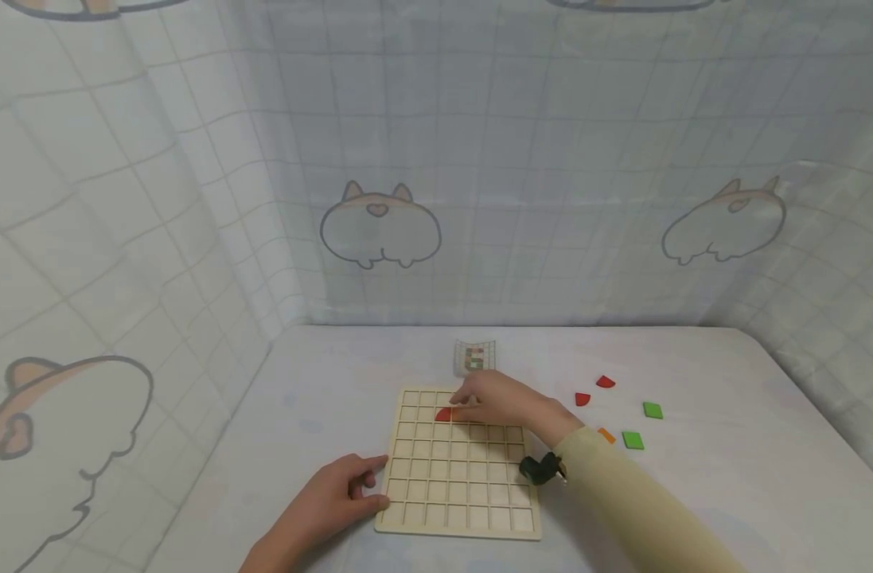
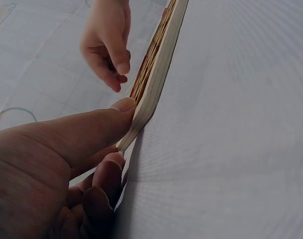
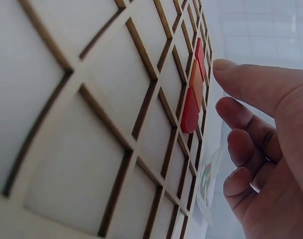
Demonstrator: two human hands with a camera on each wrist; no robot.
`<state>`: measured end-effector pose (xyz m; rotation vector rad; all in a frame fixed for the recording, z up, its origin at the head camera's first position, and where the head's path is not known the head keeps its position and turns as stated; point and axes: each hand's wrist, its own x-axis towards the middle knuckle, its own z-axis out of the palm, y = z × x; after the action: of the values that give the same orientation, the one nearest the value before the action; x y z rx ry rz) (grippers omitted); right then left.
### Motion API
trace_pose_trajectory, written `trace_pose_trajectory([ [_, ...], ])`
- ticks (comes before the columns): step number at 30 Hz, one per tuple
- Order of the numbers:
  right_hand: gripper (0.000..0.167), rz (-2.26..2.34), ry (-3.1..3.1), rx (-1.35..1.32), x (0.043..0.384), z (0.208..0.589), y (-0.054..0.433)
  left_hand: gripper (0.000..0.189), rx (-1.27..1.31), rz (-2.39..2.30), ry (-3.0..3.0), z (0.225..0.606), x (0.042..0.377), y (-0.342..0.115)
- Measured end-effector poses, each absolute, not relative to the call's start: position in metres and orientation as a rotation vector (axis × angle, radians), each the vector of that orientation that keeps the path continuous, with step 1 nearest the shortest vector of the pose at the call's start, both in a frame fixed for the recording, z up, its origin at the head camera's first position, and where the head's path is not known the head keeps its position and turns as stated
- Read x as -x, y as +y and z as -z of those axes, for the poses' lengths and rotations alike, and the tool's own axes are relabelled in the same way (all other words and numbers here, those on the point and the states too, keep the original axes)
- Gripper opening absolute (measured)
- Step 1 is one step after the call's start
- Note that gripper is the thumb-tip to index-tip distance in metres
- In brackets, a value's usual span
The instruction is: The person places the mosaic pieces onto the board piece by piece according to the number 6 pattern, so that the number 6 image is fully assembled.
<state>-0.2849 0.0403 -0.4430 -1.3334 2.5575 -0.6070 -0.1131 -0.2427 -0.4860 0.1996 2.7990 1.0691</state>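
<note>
A pale wooden grid board (image 1: 457, 481) lies on the table. My left hand (image 1: 332, 497) holds its near left edge; in the left wrist view the thumb is on the rim and the fingertips are at its underside. Over the board's far rows hovers my right hand (image 1: 504, 398), near a red quarter-round piece (image 1: 444, 414). The right wrist view shows an orange piece (image 3: 196, 85) in the grid between a lower red piece (image 3: 190, 112) and an upper red piece (image 3: 200, 52). Its loosely bent fingers are apart from these pieces and hold nothing.
Right of the board lie two red pieces (image 1: 606, 382) (image 1: 582, 399), two green squares (image 1: 652, 410) (image 1: 633, 440) and an orange piece (image 1: 606, 435). A small patterned card (image 1: 475, 357) lies beyond the board. Printed cloth walls (image 1: 479, 199) enclose the table.
</note>
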Motion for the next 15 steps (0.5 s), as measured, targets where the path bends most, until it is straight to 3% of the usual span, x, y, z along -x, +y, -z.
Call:
trace_pose_trajectory([
  [15, 0.026, 0.671, 2.614, 1.186, 0.279, 0.442, 0.068, 0.066, -0.203, -1.073, 2.796, 0.485, 0.113, -0.247],
])
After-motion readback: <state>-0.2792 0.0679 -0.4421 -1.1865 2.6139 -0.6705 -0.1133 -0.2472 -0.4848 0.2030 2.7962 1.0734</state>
